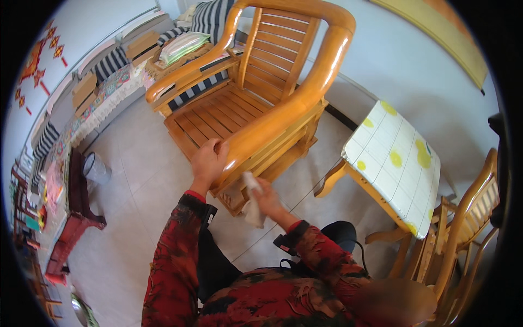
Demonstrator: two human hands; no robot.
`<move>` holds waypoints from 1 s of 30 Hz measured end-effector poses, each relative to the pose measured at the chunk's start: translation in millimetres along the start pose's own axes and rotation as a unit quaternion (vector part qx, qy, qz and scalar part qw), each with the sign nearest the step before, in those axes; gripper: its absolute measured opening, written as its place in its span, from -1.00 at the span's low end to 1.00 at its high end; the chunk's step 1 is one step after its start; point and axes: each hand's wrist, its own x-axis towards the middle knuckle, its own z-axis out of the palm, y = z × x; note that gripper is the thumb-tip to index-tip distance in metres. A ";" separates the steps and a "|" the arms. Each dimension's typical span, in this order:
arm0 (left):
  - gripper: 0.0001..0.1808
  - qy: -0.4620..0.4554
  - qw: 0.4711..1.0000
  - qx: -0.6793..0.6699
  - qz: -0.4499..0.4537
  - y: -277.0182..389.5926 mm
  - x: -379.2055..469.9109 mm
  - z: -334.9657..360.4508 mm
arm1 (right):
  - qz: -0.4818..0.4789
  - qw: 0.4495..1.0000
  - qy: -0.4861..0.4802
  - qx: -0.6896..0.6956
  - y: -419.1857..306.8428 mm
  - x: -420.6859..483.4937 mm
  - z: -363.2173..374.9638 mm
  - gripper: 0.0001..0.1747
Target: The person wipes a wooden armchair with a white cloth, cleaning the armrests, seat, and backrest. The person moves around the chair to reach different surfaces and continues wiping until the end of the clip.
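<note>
A varnished wooden armchair (pixel 229 110) with a slatted seat and back stands in front of me. My left hand (pixel 209 161) grips the front end of its right-hand armrest (pixel 261 135), with the thumb on top and the other fingers partly hidden. In my right hand (pixel 267 200) is a white cloth (pixel 254 210), bunched and hanging below the fingers. That hand is just outside the armrest, beside the chair's front leg (pixel 233 200). Whether the cloth touches the wood I cannot tell.
To the right are a small table (pixel 392 159) with a lemon-patterned cover and another wooden chair (pixel 457 237). A sofa (pixel 110 90) with cushions and boxes lines the left wall. Left, a waste bin (pixel 97 168) stands by a dark red table (pixel 79 212) on the tiled floor (pixel 135 196).
</note>
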 end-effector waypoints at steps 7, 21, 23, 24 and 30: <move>-0.61 0.008 0.999 -0.043 0.007 -6.2 -1.5 -1.3 | 0.199 0.831 -0.022 0.518 -66.2 47.7 -111.7 -0.50; -0.74 0.203 0.960 -0.193 0.008 -44.8 -81.7 -26.8 | -0.403 0.859 -0.005 -0.315 -122.6 124.7 3.3 -0.57; -0.79 0.180 0.968 -0.173 0.007 -44.7 -100.6 -36.6 | -0.338 0.855 0.004 -0.394 -111.3 124.0 13.1 -0.56; -0.82 0.152 0.974 -0.165 0.010 -46.0 -113.3 -39.7 | -0.375 0.857 0.013 -0.352 -108.6 127.3 12.2 -0.55; -0.69 -0.298 0.949 -0.102 0.033 -62.0 -190.3 10.5 | -0.404 0.841 -0.018 -0.359 -100.7 154.7 -6.3 -0.55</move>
